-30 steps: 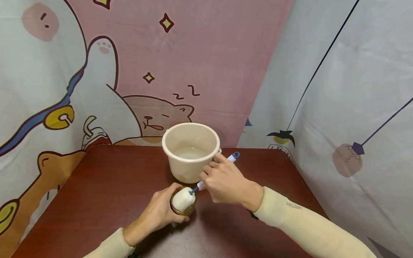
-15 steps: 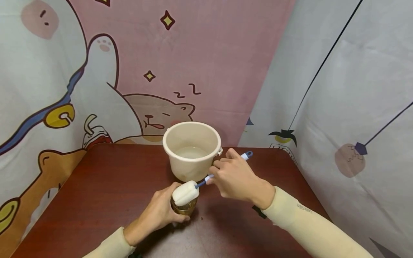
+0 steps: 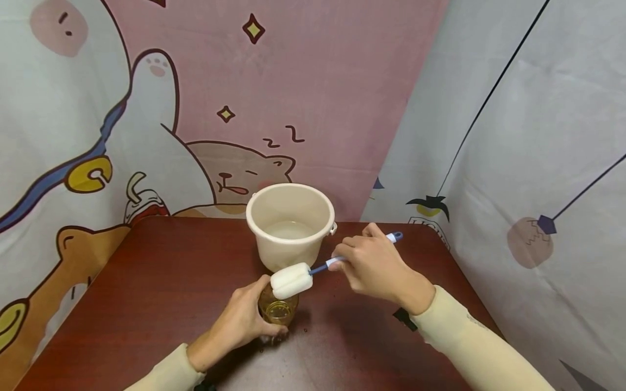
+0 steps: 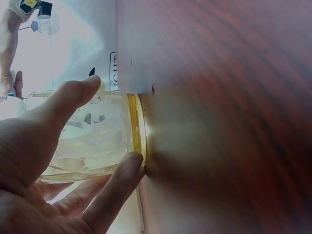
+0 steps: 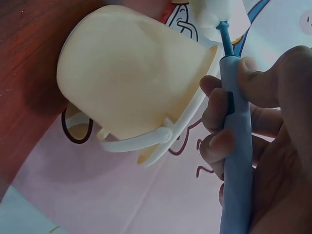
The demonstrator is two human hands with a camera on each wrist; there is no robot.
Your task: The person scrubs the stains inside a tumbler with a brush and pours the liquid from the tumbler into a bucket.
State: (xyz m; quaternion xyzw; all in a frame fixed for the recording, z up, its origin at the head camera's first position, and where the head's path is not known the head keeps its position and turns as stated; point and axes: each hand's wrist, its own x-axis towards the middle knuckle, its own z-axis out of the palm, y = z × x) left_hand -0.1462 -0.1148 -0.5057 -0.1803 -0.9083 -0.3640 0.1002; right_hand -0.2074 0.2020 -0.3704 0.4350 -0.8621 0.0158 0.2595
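here, left fingers [image 4: 112,195] gripping amber glass [image 3: 280,313], right fingers [image 5: 218,145] clamped on brush [image 5: 239,151]; bucket [image 3: 286,254] holds shallow liquid [image 3: 289,231].

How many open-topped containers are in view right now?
2. A cream bucket stands toward the back of the table; an amber glass is nearer the head camera, seen partly covered by the white brush head. Something small behind the bucket could be hidden.

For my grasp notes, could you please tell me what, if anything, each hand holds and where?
The left hand holds the glass, its grip round the side; the right hand holds the brush, its grip on the handle.
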